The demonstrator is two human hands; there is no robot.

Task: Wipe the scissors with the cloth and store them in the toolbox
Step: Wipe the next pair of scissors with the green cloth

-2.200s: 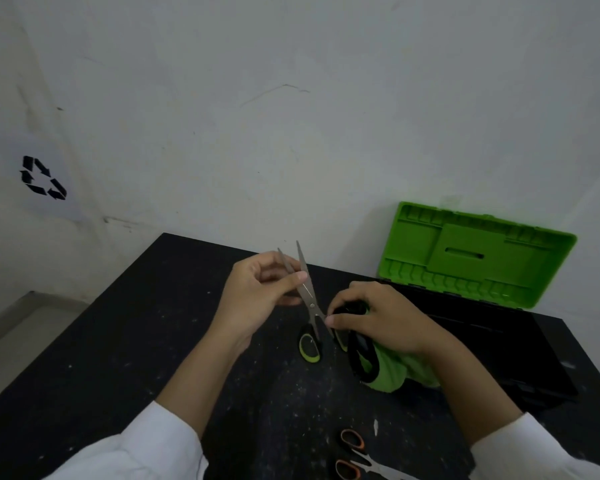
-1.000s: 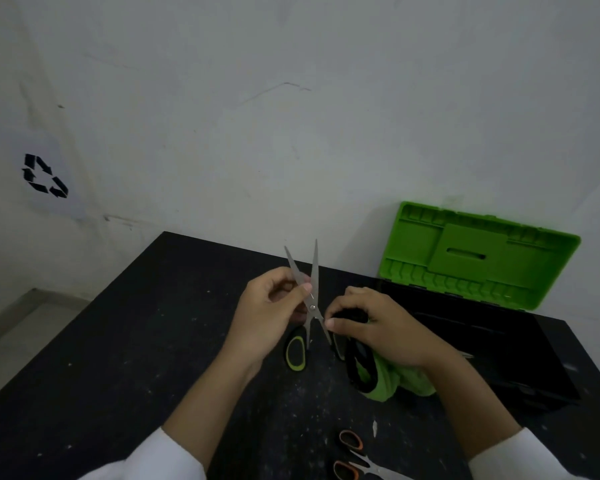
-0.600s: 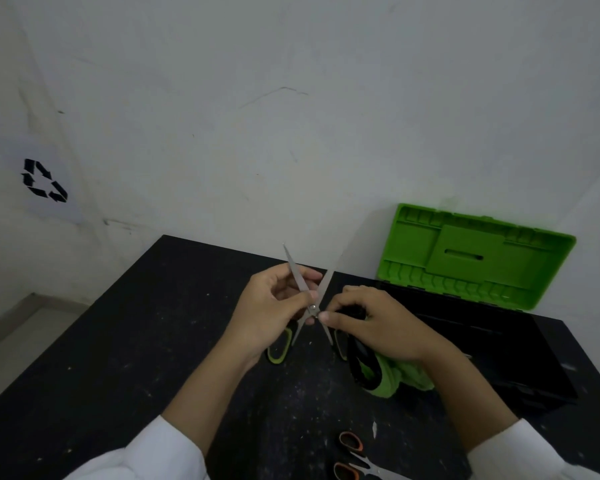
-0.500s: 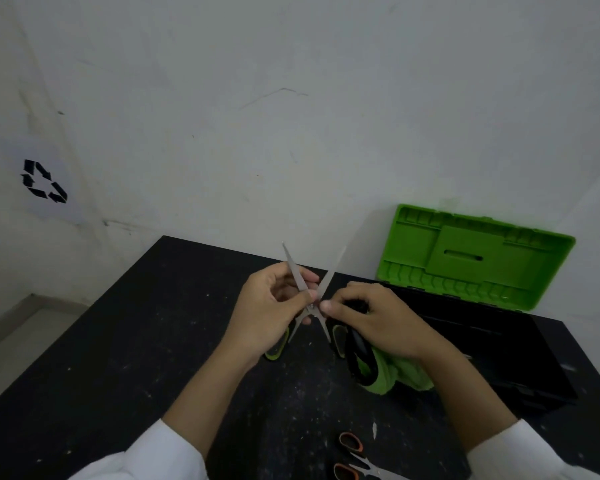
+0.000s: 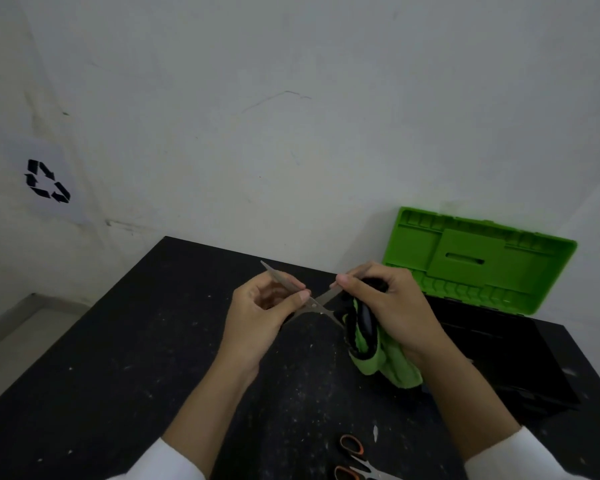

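Steel scissors [image 5: 314,304] with black-and-green handles are held over the black table, blades spread wide in an X. My left hand [image 5: 264,308] pinches one blade, whose tip points up and left. My right hand [image 5: 385,303] pinches the other blade near its tip and also holds one handle loop and the green cloth [image 5: 385,362], which hangs below the palm. The second handle is hidden behind my left hand. The toolbox [image 5: 499,355] stands open at the right, its green lid [image 5: 478,261] leaning on the wall.
A second pair of scissors with orange handles [image 5: 352,459] lies on the table [image 5: 118,358] near the bottom edge, between my forearms. White walls close in behind and to the right. A recycling symbol [image 5: 47,181] is on the left wall.
The blades have been spread from nearly closed to a wide X. My right hand has moved up along one blade toward its tip. My left hand keeps its pinch on the other blade.
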